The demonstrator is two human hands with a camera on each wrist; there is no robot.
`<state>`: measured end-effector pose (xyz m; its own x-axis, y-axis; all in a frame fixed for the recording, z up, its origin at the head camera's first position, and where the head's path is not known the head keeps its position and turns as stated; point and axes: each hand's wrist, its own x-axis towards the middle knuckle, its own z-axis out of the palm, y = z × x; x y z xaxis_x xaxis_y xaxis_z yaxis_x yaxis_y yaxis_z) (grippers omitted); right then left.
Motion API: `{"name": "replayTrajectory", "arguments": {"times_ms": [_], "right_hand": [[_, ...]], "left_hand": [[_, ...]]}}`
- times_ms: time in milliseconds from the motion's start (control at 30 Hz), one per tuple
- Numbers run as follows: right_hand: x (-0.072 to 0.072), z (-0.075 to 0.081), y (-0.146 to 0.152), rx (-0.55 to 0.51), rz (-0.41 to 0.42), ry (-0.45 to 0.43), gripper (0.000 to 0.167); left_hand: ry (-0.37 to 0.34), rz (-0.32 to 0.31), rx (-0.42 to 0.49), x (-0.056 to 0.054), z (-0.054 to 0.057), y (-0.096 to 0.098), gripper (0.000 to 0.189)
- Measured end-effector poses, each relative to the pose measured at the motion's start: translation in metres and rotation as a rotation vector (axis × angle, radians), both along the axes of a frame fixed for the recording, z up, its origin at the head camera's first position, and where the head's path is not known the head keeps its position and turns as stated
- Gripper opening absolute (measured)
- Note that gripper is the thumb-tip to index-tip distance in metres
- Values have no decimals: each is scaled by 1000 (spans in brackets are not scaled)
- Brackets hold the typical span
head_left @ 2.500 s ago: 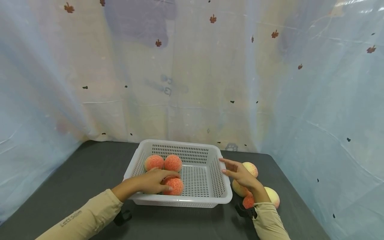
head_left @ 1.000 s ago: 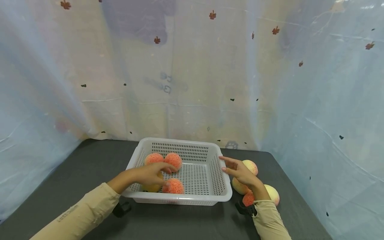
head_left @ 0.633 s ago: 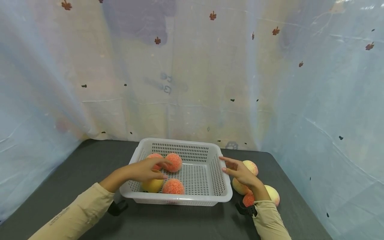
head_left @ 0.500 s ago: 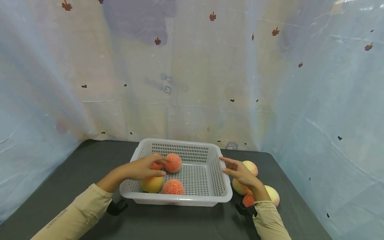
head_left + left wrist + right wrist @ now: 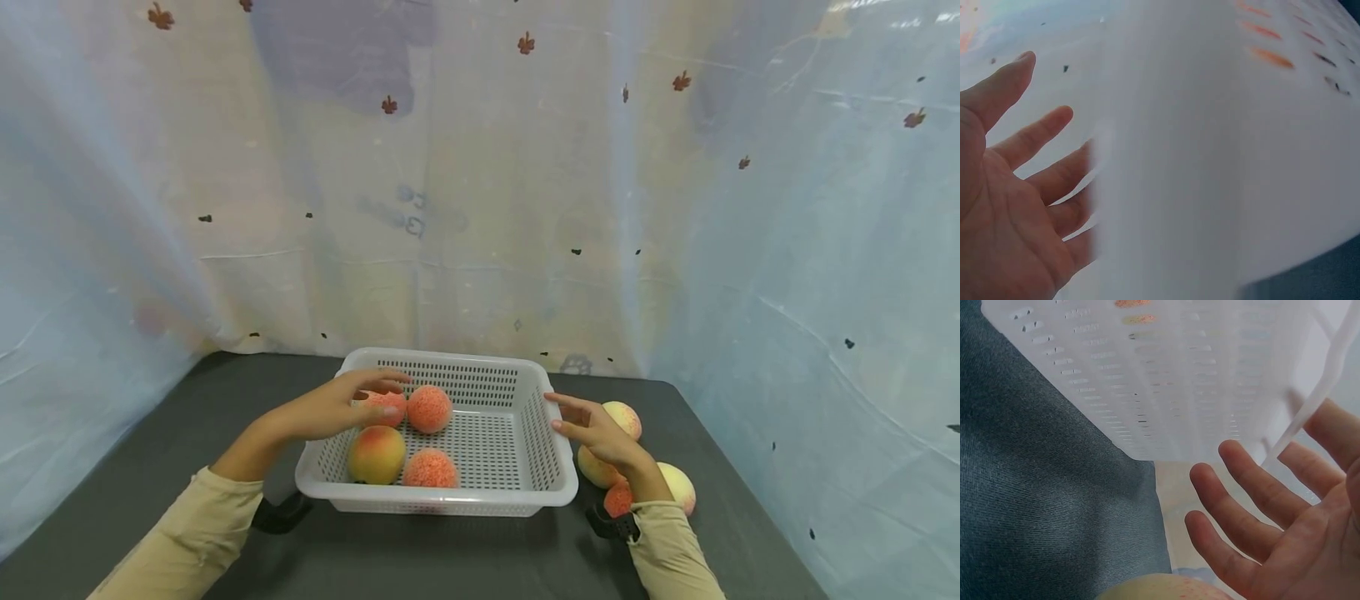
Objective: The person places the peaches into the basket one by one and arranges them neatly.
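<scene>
A white perforated plastic basket point(image 5: 442, 500) stands on the dark table. Inside it lie a yellow-and-red, mango-like fruit point(image 5: 377, 456) at the front left and three orange-red speckled balls: one beside it point(image 5: 430, 469), one behind point(image 5: 430, 409), and one at the back left point(image 5: 385, 407) partly covered by my left hand point(image 5: 322, 408). That hand is above the basket's left rim with fingers spread and nothing in them. My right hand point(image 5: 603, 433) rests thumb and fingertips at the right rim, its fingers point(image 5: 1254, 481) extended along the outside of the basket wall.
Right of the basket, partly behind my right arm, lie pale yellow, pink-speckled fruits point(image 5: 624, 418) point(image 5: 677, 486) and a small red one point(image 5: 618, 499). A translucent patterned sheet point(image 5: 480, 208) hangs behind and beside the dark table point(image 5: 442, 558).
My left hand has lifted from the front fruits and moved up and left, uncovering the yellow-and-red fruit. The right hand stays at the rim.
</scene>
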<state>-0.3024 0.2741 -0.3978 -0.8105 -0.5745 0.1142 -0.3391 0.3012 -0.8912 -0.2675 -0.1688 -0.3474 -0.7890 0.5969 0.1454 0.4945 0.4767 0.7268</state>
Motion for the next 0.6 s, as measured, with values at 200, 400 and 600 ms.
{"name": "replayTrajectory", "arguments": {"times_ms": [200, 400, 600], "right_hand": [[0, 0, -1, 7, -8, 6, 61], [-2, -1, -1, 4, 4, 4, 61], [-1, 0, -1, -9, 9, -3, 62]], "left_hand": [[83, 35, 25, 0, -1, -14, 48], [91, 81, 71, -1, -6, -33, 50], [51, 132, 123, 2, -8, -47, 52]]}}
